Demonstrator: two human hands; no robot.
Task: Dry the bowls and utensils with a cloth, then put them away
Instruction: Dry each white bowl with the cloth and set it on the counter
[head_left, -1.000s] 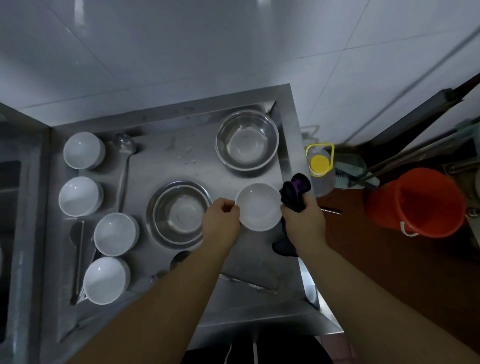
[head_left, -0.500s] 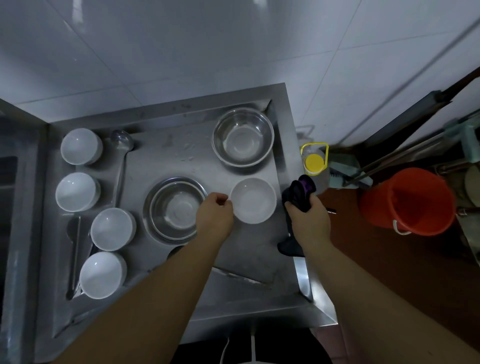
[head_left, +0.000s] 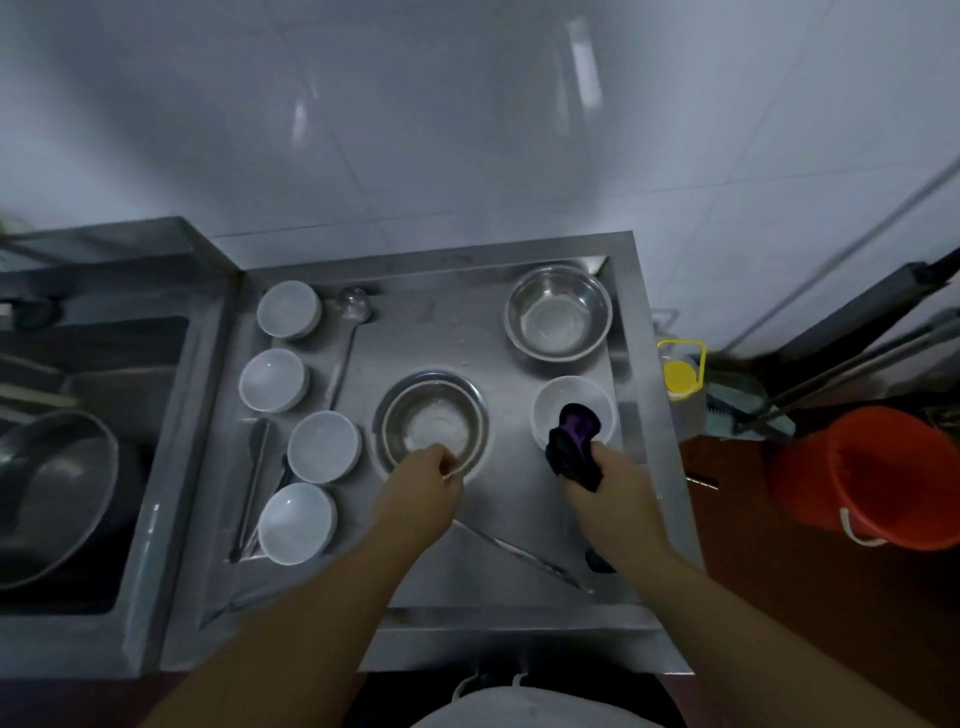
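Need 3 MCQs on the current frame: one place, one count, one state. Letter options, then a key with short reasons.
1. Where is the dark cloth?
A. In the white bowl at the right
B. In the orange bucket
C. On the ladle

2. How many white bowls stand in the column at the left?
A. Two
B. Four
C. Six

3. What is the left hand doing?
A. Lying flat on the tray
B. Holding the near rim of the middle steel bowl
C. Lifting the ladle

Key: 1 A, the right hand presses the cloth into that bowl. 2 B, four bowls run down the left side of the steel tray. 3 B, its fingers are curled at that bowl's near rim.
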